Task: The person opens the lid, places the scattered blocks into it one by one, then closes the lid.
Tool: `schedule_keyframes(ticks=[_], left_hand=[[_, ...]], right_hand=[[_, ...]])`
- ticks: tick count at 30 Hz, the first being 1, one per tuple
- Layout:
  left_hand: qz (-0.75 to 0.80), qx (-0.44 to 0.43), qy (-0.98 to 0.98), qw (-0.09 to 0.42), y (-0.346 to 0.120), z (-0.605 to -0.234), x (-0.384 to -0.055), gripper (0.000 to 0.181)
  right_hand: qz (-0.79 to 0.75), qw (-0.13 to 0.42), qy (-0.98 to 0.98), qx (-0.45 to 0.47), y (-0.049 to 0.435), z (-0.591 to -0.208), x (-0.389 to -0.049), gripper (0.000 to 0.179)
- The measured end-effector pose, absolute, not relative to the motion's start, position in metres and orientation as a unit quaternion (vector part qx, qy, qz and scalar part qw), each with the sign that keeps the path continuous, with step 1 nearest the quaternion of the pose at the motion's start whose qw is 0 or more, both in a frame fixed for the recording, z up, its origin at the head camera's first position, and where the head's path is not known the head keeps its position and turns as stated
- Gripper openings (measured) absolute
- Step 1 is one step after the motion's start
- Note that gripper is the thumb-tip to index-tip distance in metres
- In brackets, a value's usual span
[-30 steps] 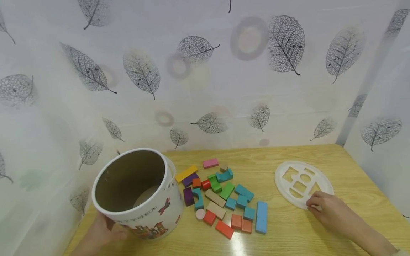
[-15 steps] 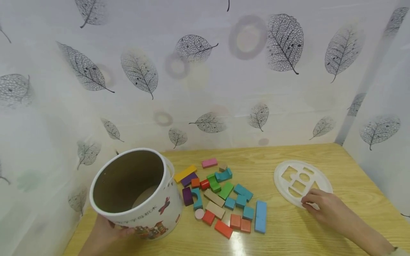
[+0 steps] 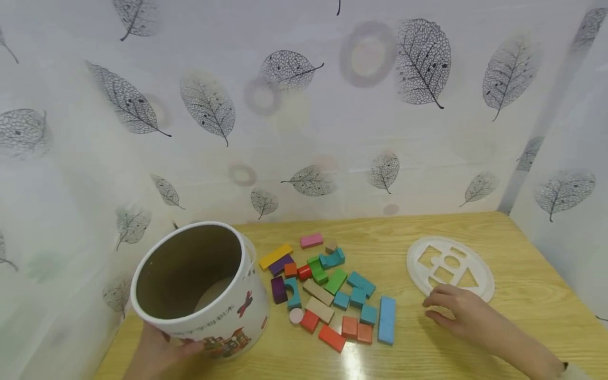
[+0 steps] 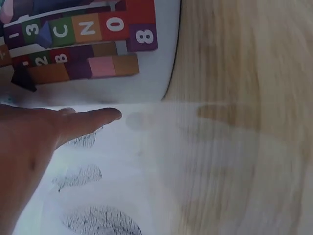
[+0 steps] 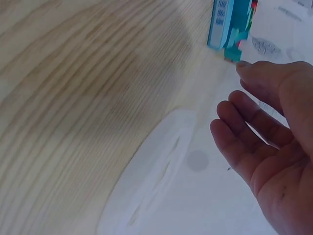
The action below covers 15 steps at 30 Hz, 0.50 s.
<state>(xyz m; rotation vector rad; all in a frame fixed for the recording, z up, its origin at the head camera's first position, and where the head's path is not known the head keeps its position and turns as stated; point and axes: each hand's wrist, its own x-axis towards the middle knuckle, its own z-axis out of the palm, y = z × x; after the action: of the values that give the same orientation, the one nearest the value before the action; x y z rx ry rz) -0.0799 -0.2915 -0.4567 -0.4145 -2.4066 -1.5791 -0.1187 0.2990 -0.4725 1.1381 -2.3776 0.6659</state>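
A tall white bucket with printed pictures and a wide round mouth stands at the left, its visible inside holding no blocks. My left hand holds it low on its near left side, thumb along the front; the other fingers are largely hidden. In the left wrist view the thumb lies beside the printed wall. My right hand hovers with loosely bent fingers and nothing in them, by the near left edge of a round white lid with shaped cut-outs. The right wrist view shows thumb and fingers apart.
Several coloured wooden blocks lie scattered between the bucket and my right hand. The nearest to that hand is a long blue block. A leaf-patterned curtain rises behind the wooden table and along both sides.
My right hand has left the lid's near edge and moved left toward the blocks, its fingers spreading apart. The lid lies where it was. My left hand stays on the bucket.
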Motion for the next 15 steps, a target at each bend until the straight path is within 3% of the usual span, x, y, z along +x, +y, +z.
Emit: schedule_keyframes(ticks=[4,6,15], left_hand=[[-0.519,-0.129,-0.835,0.131,-0.284,-0.456,-0.086,0.102],[-0.526,-0.128,-0.830,0.137,-0.282,-0.457,-0.089,0.108],[-0.564,-0.119,-0.809,0.116,-0.296,-0.458,-0.093,0.117]], right_hand=[[0.245,0.184,-0.848,0.432,0.283,-0.470,-0.119,0.012],[0.246,0.174,-0.847,0.439,0.277,-0.469,-0.119,0.008],[0.219,0.155,-0.851,0.451,0.264,-0.471,-0.118,0.043]])
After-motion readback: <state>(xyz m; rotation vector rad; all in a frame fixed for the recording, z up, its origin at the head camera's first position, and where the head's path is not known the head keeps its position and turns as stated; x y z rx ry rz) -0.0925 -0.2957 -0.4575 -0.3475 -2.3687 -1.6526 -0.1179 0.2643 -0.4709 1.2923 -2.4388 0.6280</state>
